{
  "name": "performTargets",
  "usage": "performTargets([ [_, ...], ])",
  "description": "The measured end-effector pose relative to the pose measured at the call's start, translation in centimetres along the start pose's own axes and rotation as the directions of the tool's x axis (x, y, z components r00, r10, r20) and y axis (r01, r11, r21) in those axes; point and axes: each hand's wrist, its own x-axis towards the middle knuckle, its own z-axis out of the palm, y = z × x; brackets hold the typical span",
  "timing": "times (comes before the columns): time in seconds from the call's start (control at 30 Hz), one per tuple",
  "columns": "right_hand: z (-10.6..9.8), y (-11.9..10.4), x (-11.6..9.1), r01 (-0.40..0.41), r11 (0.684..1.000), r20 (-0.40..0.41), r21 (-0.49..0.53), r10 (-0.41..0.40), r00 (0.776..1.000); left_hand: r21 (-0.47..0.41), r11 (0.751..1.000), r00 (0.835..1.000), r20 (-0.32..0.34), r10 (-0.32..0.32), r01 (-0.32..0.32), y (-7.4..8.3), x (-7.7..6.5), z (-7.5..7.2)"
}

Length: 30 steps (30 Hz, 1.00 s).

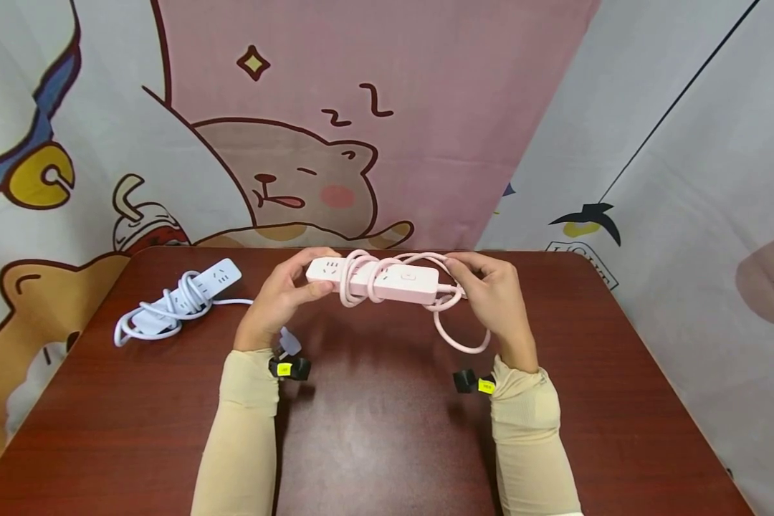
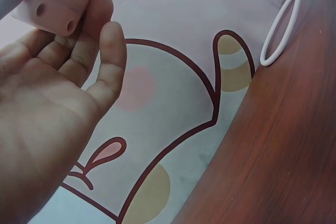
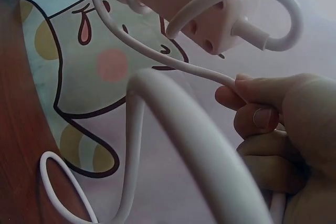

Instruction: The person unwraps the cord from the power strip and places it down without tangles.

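A pink power strip [image 1: 413, 282] is held above the table, with its own pink cord [image 1: 462, 349] looped several times around its middle. My left hand [image 1: 277, 297] grips the strip's left end between thumb and fingers. In the left wrist view the strip's underside [image 2: 60, 1] shows screw holes and a label. Beyond the strip's other end, my right hand [image 1: 498, 297] pinches the cord, which the right wrist view shows running between thumb and forefinger. A loose loop of cord hangs below that hand. The pink cord's plug cannot be made out.
To the left on the brown table [image 1: 387, 444] lies a white power strip [image 1: 222, 278] wrapped in its white cord [image 1: 193, 290]. A white plug [image 1: 289, 342] lies by my left wrist. A cartoon-printed curtain [image 1: 464, 107] stands behind the table.
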Motion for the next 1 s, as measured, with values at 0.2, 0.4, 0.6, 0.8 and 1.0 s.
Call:
performTargets([
  [0.2,0.06,0.36,0.12,-0.012,1.0,0.004,-0.016,0.012,1.0,0.022,0.999,0.999,-0.039,-0.026,0.027,0.09,-0.22,-0.37],
  [0.4,0.05,0.52,0.21,-0.017,1.0,0.022,-0.022,0.017,1.0,-0.017,1.0,0.998,-0.06,-0.016,0.015,-0.07,-0.23,-0.59],
  [0.6,-0.06,0.6,0.13,-0.011,0.998,0.076,-0.061,0.016,0.997,-0.063,0.998,0.996,-0.092,0.003,-0.009,-0.26,-0.06,-0.68],
  [0.8,-0.13,0.69,-0.02,-0.02,0.995,0.131,-0.103,0.033,0.991,-0.084,0.996,0.99,-0.142,-0.004,-0.008,-0.34,-0.04,-0.75],
  [1.0,-0.1,0.53,-0.1,-0.035,0.993,0.172,-0.114,0.055,0.984,-0.124,0.992,0.983,-0.184,-0.01,-0.013,-0.44,0.08,-0.87],
])
